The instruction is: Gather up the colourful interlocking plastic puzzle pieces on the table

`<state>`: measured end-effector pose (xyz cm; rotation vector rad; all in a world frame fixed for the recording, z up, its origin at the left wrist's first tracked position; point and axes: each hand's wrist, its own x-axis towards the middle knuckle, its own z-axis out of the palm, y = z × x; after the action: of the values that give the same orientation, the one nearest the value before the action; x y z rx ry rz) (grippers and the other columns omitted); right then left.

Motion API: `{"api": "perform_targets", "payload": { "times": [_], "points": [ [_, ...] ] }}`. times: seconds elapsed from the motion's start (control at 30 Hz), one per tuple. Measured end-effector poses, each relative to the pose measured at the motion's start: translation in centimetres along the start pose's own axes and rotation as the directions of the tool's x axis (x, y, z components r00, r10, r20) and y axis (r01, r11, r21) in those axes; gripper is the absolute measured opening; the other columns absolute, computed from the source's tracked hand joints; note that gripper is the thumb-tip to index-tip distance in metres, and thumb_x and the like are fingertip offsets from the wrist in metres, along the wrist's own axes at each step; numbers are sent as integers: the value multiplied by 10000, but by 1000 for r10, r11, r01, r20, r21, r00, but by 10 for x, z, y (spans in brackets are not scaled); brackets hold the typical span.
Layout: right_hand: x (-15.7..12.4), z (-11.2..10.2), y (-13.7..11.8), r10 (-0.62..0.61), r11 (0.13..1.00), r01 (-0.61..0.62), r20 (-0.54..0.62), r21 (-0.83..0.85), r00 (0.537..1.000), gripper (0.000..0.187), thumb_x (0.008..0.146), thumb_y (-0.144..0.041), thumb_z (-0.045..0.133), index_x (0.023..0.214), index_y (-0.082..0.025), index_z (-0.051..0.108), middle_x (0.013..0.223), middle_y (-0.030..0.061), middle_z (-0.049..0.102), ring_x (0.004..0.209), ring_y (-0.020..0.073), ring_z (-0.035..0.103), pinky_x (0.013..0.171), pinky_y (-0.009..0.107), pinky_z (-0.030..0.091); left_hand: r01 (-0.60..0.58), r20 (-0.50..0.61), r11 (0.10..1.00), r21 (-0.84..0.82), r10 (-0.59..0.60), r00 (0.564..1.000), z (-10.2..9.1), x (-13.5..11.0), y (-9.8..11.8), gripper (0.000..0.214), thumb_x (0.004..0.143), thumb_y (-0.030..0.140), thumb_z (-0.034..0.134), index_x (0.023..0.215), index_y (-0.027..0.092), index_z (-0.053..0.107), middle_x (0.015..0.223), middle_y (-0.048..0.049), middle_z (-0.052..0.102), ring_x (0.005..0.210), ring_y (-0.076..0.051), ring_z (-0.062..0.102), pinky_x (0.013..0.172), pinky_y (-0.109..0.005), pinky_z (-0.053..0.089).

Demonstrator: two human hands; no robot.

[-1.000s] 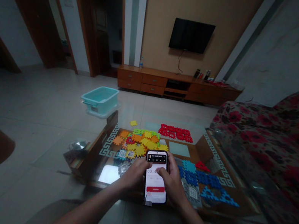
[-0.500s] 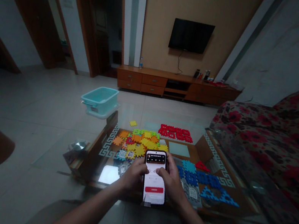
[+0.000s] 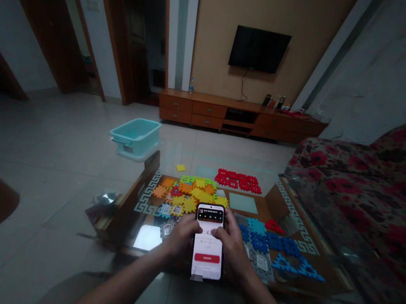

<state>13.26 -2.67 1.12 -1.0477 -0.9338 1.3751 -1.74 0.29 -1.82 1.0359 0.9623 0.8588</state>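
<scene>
Phone (image 3: pixel 209 245) before puzzle pieces (image 3: pixel 189 204); tub (image 3: pixel 135 146) left; sofa (image 3: pixel 398 181) right.

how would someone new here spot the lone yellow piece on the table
Over the glass table, the left hand and right hand hold a phone. Past the phone lies a heap of colourful pieces, and beyond its far left corner is a small yellow piece. Unlike the heap's yellow pieces, it lies alone, touching no other piece.

Bare forearms (image 3: pixel 122 276) converge forward, left hand (image 3: pixel 180 238) and right hand (image 3: pixel 236 249) curled (thumbs (image 3: pixel 222 236) pointing inward, just apart).
</scene>
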Motion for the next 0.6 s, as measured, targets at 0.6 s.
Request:
{"api": "perform_targets", "payload": {
  "times": [0.6],
  "points": [
    [0, 2, -2, 4, 1000, -4, -3, -15, 1000, 472, 651, -184, 584, 1115, -250, 530, 912, -2, 663, 765, 202, 615, 606, 271, 488, 43, -23, 996, -74, -45, 999, 4, -1, 6, 204, 633, 244, 596, 802, 157, 667, 722, -39, 629, 760, -224, 604, 658, -297, 449]
  ]
}}
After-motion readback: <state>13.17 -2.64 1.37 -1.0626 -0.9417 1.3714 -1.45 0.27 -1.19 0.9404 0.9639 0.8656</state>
